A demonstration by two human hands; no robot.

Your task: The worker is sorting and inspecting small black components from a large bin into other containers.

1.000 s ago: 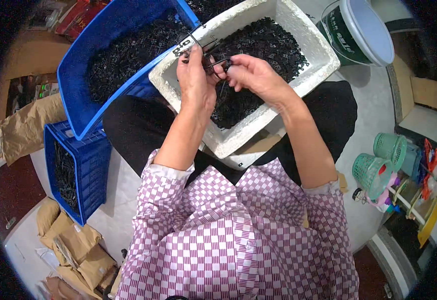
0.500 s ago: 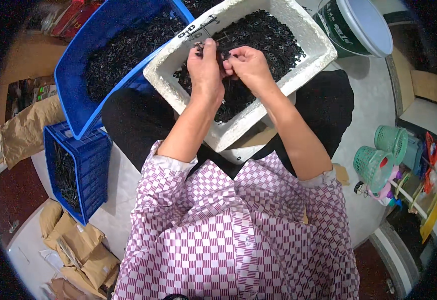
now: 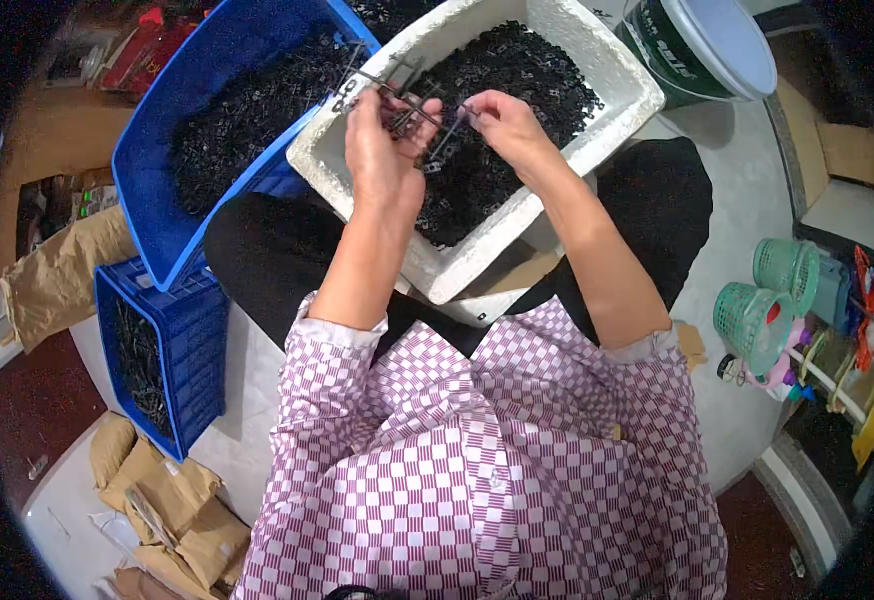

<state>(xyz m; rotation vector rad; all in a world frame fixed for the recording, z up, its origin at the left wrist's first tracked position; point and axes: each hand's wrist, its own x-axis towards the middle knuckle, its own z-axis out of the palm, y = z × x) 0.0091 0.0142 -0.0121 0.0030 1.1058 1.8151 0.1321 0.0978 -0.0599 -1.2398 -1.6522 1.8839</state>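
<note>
My left hand [image 3: 385, 150] is over the left part of a white foam box [image 3: 449, 268], its palm turned up and its fingers curled round a black branched plastic frame [image 3: 409, 103]. Thin bars of that frame stick out past the fingers, with small pieces on their ends over the box's left rim. My right hand [image 3: 509, 132] pinches a thin dark bar between thumb and fingertips, just right of the left hand. Whether this bar is joined to the frame I cannot tell. Small black plastic pieces [image 3: 527, 75] lie heaped in the box below both hands.
A blue bin [image 3: 142, 160] of similar black pieces stands at the left, touching the foam box. Below it is a blue crate [image 3: 195, 350] with long black parts. Paper sacks [image 3: 172, 500] lie lower left. A bucket [image 3: 692, 50] and green baskets [image 3: 752, 325] stand at the right.
My hands have come apart from their close grip together. The left hand has shifted left and rolled palm up with looser fingers, and a thin bar now shows at the right fingertips.
</note>
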